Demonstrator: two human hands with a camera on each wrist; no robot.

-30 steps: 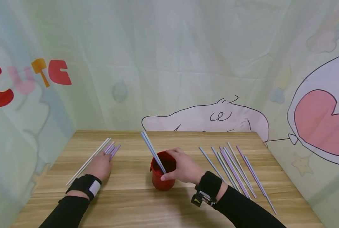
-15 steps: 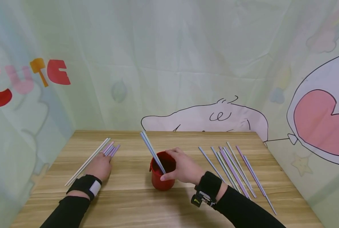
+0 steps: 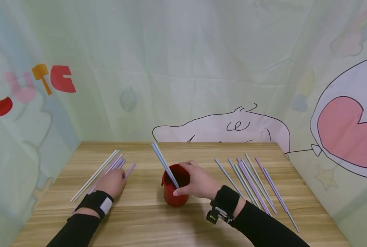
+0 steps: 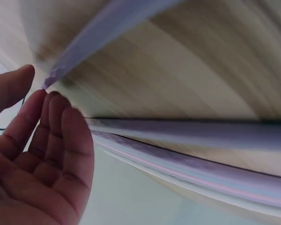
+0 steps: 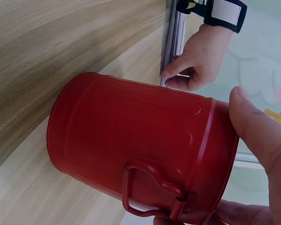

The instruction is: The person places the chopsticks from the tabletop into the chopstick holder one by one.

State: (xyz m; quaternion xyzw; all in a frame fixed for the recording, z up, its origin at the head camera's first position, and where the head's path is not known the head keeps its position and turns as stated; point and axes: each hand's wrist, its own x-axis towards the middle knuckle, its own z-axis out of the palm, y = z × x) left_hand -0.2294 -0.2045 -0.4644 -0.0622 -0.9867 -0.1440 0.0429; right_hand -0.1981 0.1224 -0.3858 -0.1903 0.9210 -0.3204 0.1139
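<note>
My left hand (image 3: 110, 181) is at a thin purple stick (image 3: 131, 169) on the left of the table, its thumb and forefinger at the stick. In the left wrist view this purple stick (image 4: 98, 42) lies apart from the bundle of sticks (image 4: 201, 161) beside it. At the table's middle a small red bucket (image 3: 176, 200) stands upright, and my right hand (image 3: 200, 180) grips its rim. Light blue sticks (image 3: 163, 159) lean leftward out of the bucket. Its folded handle (image 5: 131, 187) shows in the right wrist view.
White sticks (image 3: 95, 175) lie at the left, beside pink and purple ones (image 3: 117, 163). Right of the bucket, several blue, green, white and purple sticks (image 3: 248, 176) are spread on the wooden table (image 3: 152, 226). A printed curtain (image 3: 171, 68) hangs behind the table.
My left hand has shifted slightly right, and one purple stick has come away from the bundle with it. The right hand and the bucket stay in place.
</note>
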